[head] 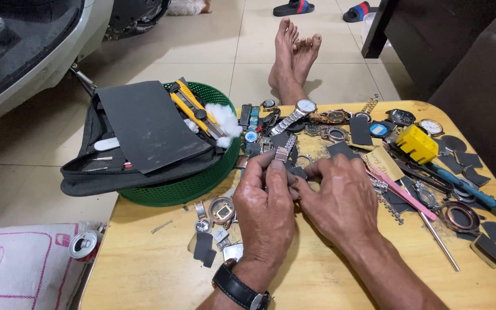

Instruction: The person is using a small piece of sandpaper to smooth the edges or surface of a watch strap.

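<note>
Steel links of a watch bracelet (283, 150) rise from between our two hands, the strip's long axis running away from us toward the far edge of the yellow wooden table (162, 270). Our left hand (266, 201) is curled shut on the near end of that strip, thumb and forefinger pinched just below the exposed links; a black wristwatch (241, 287) sits on that wrist. Our right hand (340, 192) lies just beside it, fingers bent inward and touching the left fingertips. Whether the right fingers grip the strip itself or some small part we cannot tell, as the knuckles hide it. The left hand is the nearer to the bracelet's visible end.

Packages and marked items: a yellow block-shaped tool (417, 143) stands at the right, beyond a tan card tag (384, 164) bearing handwriting. A pink-handled tool (404, 194) lies diagonally beside the tag, and a blue-handled tool (480, 198) runs further right. At the left, a green mesh basket (186, 186) carries a black zip pouch (96, 172) topped by a dark sheet (147, 123), with a yellow utility knife (193, 106) and white cotton wool (225, 121). A drinks can (84, 245) lies off the table's left corner.
</note>
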